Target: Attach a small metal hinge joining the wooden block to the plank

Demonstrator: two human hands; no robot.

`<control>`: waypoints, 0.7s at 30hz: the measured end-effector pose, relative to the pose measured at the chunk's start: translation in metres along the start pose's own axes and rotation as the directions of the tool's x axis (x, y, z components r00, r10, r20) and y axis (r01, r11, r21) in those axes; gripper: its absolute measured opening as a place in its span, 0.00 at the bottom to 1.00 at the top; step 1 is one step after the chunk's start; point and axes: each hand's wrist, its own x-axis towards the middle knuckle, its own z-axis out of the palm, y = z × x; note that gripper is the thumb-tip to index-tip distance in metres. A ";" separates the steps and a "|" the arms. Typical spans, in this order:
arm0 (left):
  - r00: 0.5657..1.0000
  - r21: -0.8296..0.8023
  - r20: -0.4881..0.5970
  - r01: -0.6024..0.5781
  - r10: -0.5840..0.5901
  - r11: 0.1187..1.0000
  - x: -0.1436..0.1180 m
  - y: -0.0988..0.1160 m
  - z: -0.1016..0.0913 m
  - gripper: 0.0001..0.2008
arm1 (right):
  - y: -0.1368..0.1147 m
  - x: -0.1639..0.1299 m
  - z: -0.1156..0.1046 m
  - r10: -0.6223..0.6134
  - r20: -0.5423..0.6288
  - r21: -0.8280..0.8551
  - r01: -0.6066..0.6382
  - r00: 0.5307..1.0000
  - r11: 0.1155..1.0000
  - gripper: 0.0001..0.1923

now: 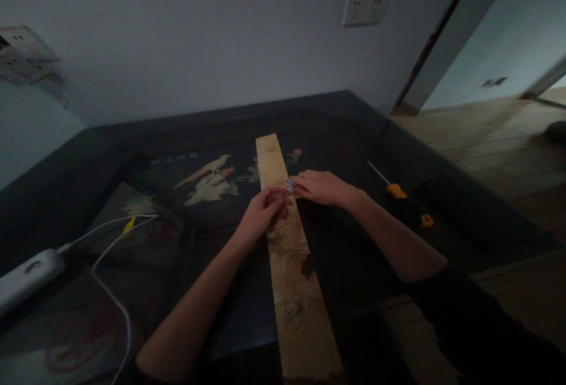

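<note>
Nearest, the wooden board (292,314) runs away from the person across the dark surface (327,119), its near part blotched with dark stains. A white power strip (33,279) lies on the left, its cable (115,296) looping over the surface. Farther along the board, the left hand (266,207) rests on it with fingers curled together, their tips at a small metal plate (289,186); whether they pinch it cannot be told. The right hand (322,187) comes in from the other side, fingers nearly straight and close together, tips at the plate by the board's right edge; its grip is also unclear. The plate sits at that edge, between the two hands. The step in hand looks like lining the plate up with the edge; the next move would call for small fingertip adjustments and a steady press. The yellow-handled screwdriver (397,191) lies apart on the right, untouched. Beyond the board's bare far end stands the wall, with sockets (366,9) set in it.
</note>
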 end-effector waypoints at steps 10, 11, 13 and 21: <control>1.000 0.012 -0.007 0.023 -0.023 1.000 -0.001 0.002 0.001 0.12 | -0.005 0.001 -0.001 0.008 -0.016 -0.003 -0.008 1.000 1.000 0.11; 1.000 0.015 -0.008 0.024 -0.024 1.000 -0.001 0.002 0.001 0.12 | -0.004 0.001 -0.002 0.008 -0.014 -0.002 -0.008 1.000 1.000 0.10; 1.000 0.019 -0.009 0.025 -0.025 0.999 -0.001 0.003 0.001 0.12 | -0.003 0.001 -0.002 0.012 -0.008 -0.002 -0.012 1.000 1.000 0.10; 1.000 0.053 0.001 0.015 -0.015 0.998 0.000 0.000 0.000 0.13 | -0.001 0.001 -0.003 0.012 0.010 -0.007 -0.012 1.000 1.000 0.12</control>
